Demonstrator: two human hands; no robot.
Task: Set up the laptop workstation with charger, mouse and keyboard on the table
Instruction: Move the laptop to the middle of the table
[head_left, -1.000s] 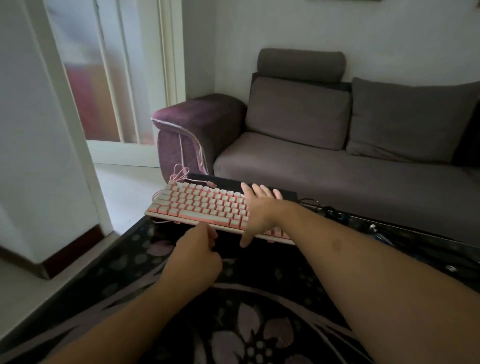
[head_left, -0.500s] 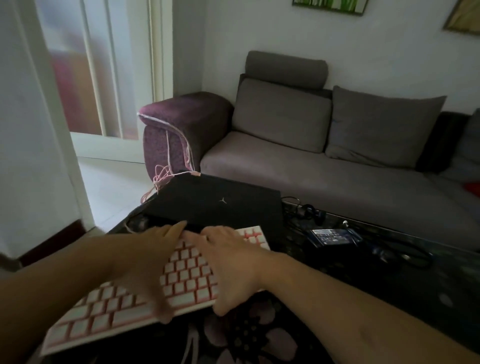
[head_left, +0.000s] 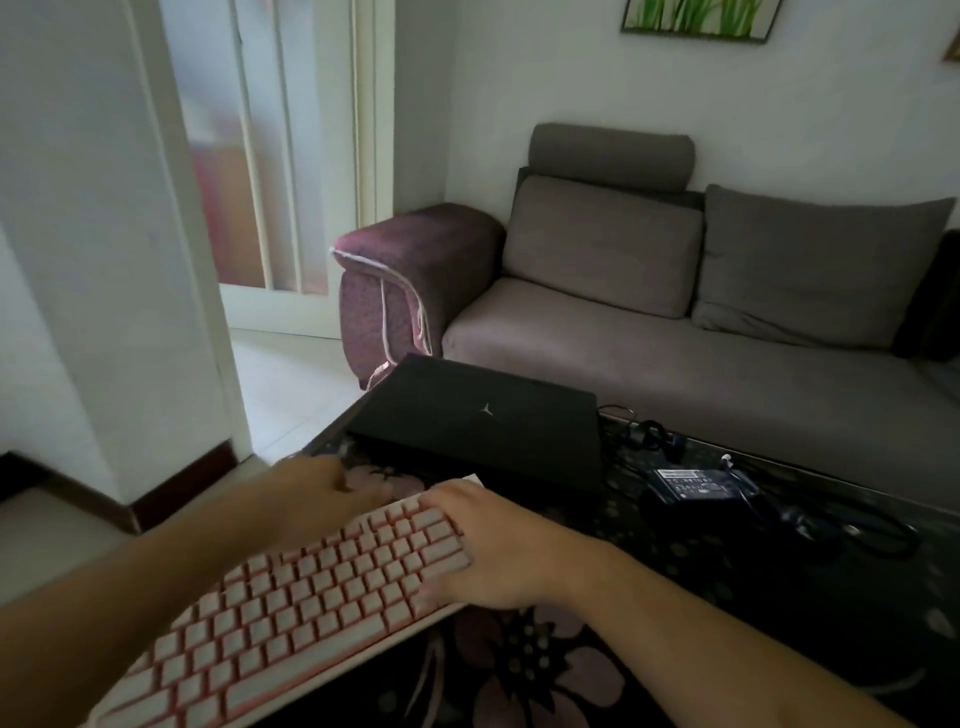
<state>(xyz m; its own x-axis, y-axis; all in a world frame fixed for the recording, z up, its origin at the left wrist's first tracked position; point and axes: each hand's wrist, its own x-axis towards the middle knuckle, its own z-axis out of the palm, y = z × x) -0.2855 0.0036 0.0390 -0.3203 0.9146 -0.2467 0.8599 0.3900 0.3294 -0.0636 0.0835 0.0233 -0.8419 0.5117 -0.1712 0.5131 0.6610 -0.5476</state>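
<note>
Keep right hand (head_left: 498, 551) gripping keyboard (head_left: 311, 597) end, left hand (head_left: 322, 493) blurred, grip unclear; lower flat near laptop (head_left: 483, 421).

Dim room, window-lit left, soft blur
</note>
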